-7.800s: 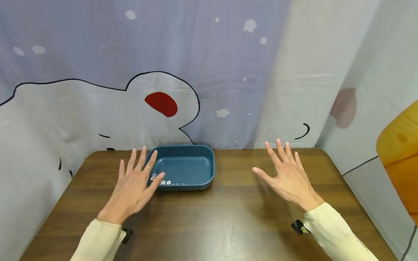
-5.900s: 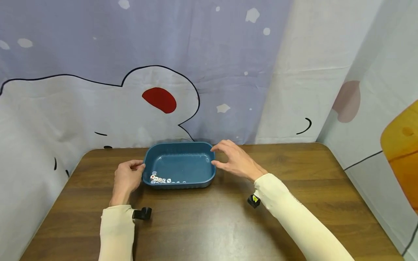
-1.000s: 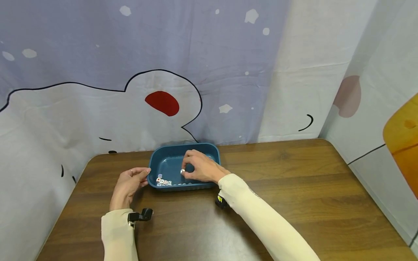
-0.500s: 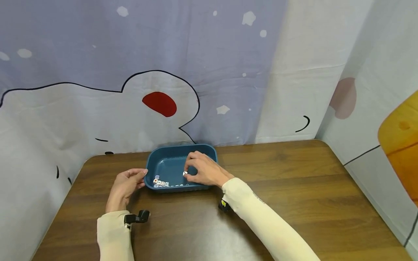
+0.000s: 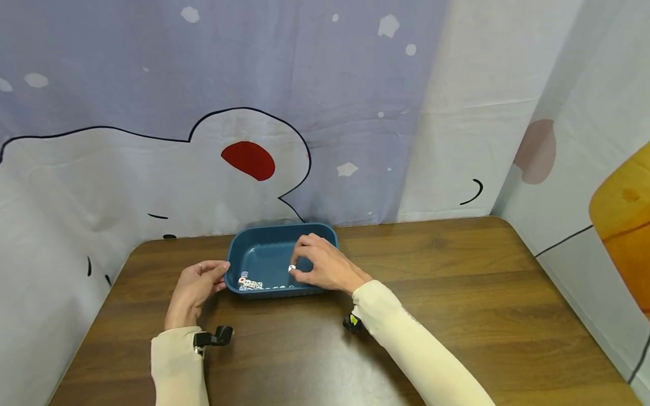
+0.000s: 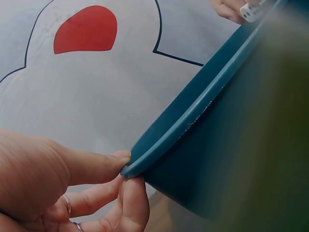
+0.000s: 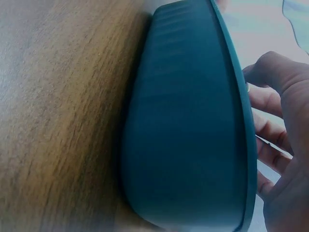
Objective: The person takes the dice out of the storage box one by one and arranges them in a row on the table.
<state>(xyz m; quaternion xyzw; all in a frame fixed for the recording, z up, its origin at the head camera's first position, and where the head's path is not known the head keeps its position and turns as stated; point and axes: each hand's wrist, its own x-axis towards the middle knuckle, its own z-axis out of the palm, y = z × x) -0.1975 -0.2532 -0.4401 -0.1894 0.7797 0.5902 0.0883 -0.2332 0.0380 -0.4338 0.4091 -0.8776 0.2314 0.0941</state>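
Tabletop [image 5: 457, 293]: one tray [image 5: 266, 260], two hands [image 5: 194, 288] [image 5: 326, 266], several dice [image 5: 253, 285]

A deep blue, round-cornered tray [image 5: 266, 258] sits open side up at the tabletop's [image 5: 457, 304] far edge. White dice [image 5: 251, 285] cluster in its near left corner; one white, dark-dotted die [image 5: 291, 268] is pinched in the right hand [image 5: 323, 265] over it.
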